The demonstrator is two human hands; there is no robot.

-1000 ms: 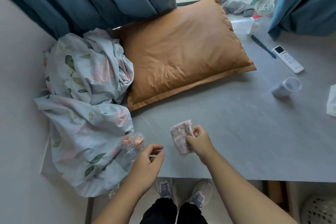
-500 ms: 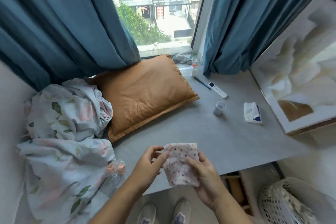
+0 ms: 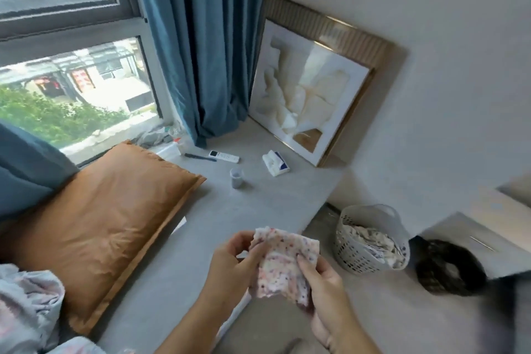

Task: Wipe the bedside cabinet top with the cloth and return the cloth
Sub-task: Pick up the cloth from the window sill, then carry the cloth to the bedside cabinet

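Nearby, basket [image 3: 370, 241] beside cloth [image 3: 283, 261].

a: grey platform [image 3: 258, 204]?
b: orange pillow [image 3: 97, 210] by the window; remote [image 3: 223, 156], pen [image 3: 200, 156], small cup [image 3: 236, 177], tissue pack [image 3: 275, 163] well apart from it.
a: far corner?
b: framed picture [image 3: 307, 106] leaning on the wall, blue curtain [image 3: 198, 46] beside it. perforated basket [image 3: 370, 241] on the floor.

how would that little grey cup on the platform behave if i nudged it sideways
The grey cup stands upright and looks taller than it is wide, so a sideways nudge could probably tip it. It looks small and thin-walled, so likely light and easy to slide on the smooth grey platform. If it falls, its round body may roll.
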